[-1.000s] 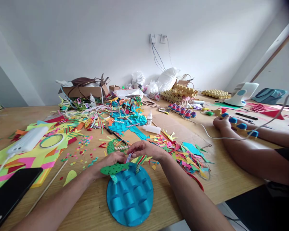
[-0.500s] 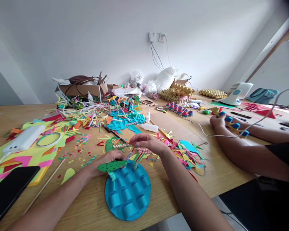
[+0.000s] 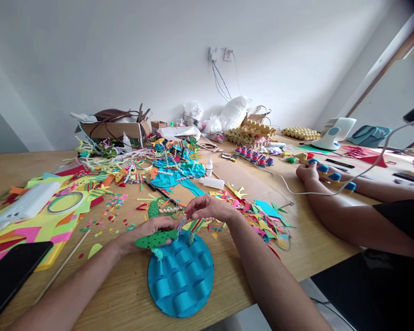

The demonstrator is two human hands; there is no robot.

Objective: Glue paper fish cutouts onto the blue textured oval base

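Note:
A round blue board (image 3: 181, 309) with rows of curved paper loops lies at the table's front. A green paper fish (image 3: 155, 239) with black dots stands at its left on a pale twisted stem (image 3: 158, 253). My left hand (image 3: 152, 228) is curled behind this fish at the board's far edge, its fingertips partly hidden. Thumb and fingers of my right hand (image 3: 212, 208) pinch the top of a purple twisted strip (image 3: 181, 224) rising from the far edge. Beside it stands a striped paper piece (image 3: 196, 225) on another twisted stem.
Paper scraps (image 3: 267, 220) lie to the right, near a glue bottle (image 3: 209, 167). Further back is another decorated blue craft (image 3: 175, 172). A phone (image 3: 17, 280) and power bank (image 3: 29, 202) lie left. A co-worker's hand (image 3: 307, 172) holds a painted egg-carton strip (image 3: 334, 177).
My right hand has come down and closed on the purple strip's top. My left hand stays behind the fish, shifted only slightly. The whole view has moved a little.

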